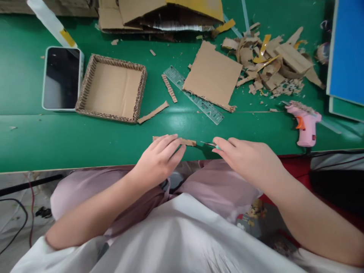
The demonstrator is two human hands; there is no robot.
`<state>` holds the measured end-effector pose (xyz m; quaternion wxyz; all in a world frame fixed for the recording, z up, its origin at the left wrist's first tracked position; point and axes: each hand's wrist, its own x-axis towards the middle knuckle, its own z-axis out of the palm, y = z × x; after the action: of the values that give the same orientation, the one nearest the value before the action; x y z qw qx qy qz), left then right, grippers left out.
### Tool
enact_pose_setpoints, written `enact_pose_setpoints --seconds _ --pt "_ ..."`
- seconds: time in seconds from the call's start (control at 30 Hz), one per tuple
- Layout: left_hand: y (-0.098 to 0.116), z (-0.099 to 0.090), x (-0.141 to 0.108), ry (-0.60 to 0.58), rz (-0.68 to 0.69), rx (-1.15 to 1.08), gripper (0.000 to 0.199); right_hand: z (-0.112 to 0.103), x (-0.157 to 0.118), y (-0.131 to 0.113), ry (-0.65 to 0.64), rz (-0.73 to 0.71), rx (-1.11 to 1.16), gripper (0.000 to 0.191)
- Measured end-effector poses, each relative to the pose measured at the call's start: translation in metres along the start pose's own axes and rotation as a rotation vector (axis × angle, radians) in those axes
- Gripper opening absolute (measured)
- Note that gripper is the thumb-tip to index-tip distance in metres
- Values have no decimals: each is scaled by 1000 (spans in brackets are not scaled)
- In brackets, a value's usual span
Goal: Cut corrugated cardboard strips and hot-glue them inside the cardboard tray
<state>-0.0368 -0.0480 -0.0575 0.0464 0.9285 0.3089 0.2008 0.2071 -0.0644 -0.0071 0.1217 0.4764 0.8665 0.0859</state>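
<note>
Near the table's front edge, my left hand (163,157) presses its fingers on a narrow cardboard strip (189,142), whose two ends show on either side. To the right, my right hand (241,153) is closed round a small craft knife (209,144), its thin blade pointing left, a little apart from the strip's right end. Two more strips, one ridged (169,88) and one plain (153,112), lie farther back. A clear ruler (206,109) lies partly under a square cardboard piece (214,74).
A shallow cardboard tray (143,81) and a phone (62,77) are at the left. Cardboard scraps (270,62) are heaped at the back right. A pink glue gun (306,127) lies at the right, near a blue board (347,53). Folded cardboard (136,13) sits at the back.
</note>
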Motion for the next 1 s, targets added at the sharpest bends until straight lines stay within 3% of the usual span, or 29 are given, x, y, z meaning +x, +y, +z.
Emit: enact_pose_setpoints --seconds 0.2,1.0 --pt "18 12 -2 42 3 90 35 -8 12 -4 -75 -79 -46 18" --pt "20 11 5 -13 -21 100 44 -13 20 -3 -124 -143 -42 20"
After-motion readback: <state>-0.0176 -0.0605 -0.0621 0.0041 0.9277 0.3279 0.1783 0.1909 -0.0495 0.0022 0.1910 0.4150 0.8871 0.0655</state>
